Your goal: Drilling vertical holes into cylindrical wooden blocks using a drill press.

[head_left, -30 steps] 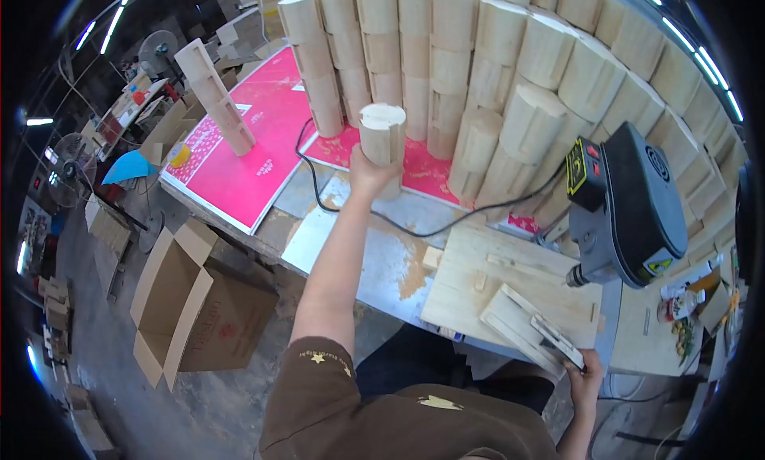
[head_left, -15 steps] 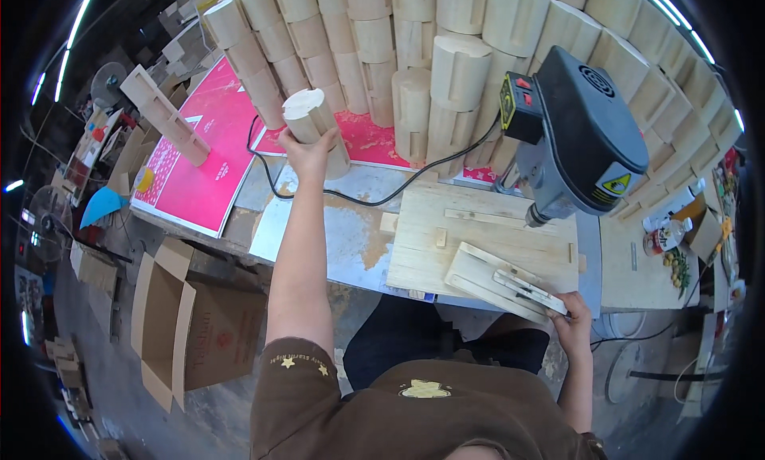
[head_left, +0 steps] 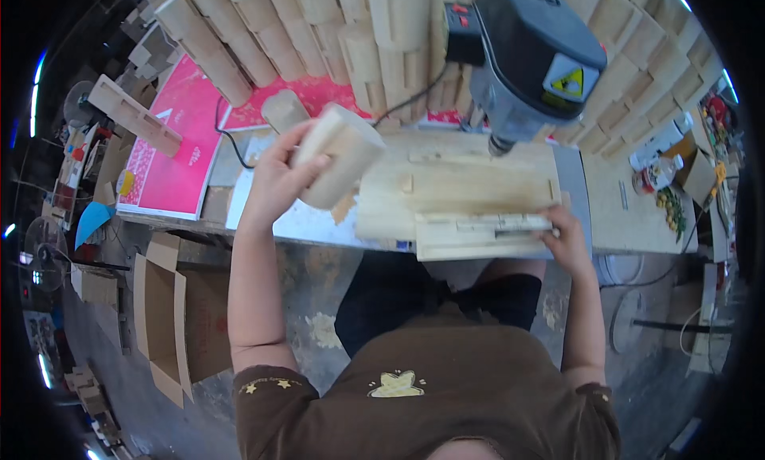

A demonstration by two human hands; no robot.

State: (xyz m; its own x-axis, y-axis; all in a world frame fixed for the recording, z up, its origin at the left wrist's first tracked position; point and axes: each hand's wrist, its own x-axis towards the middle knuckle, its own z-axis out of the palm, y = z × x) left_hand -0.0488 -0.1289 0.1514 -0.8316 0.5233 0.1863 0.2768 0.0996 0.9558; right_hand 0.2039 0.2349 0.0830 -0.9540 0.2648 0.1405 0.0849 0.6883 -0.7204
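From my remote seat, I have the wooden block tilted over the counter — left hand part-open around its side, presumably for a secure carry. At four o'clock, my right hand grips the wooden fixture by its end, perhaps steadying it — drill press at two.

smooth matt wooden cylinder, plastic-looking drill housing (metal chuck), matt cardboard box
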